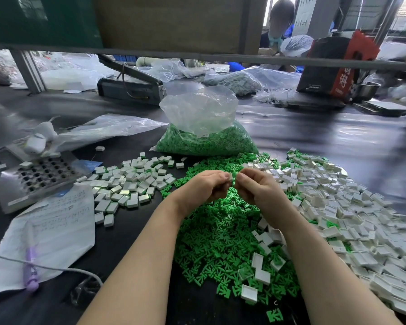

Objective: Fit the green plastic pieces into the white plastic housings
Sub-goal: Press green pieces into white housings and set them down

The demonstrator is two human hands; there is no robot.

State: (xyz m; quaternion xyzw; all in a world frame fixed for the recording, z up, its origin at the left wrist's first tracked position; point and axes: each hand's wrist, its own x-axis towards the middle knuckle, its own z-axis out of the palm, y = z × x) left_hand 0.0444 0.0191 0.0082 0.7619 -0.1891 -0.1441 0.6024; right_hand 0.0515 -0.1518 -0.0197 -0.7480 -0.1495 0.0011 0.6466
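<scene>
Green pieces (223, 233) heaped on bench (314, 137); both hands, left (203, 186) & right (256, 187), together, pinching one white housing (231, 177) btwn fingertips.

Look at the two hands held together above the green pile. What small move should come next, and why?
Probably press the parts together. Both the left hand and right hand pinch a small white housing between their fingertips, above the green pieces; whether a green piece is already seated is hidden.

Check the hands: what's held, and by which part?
Both hands meet on one small white housing. The left hand and right hand pinch it at their fingertips, by its edges. Whether a green piece is inside cannot be told.
</scene>
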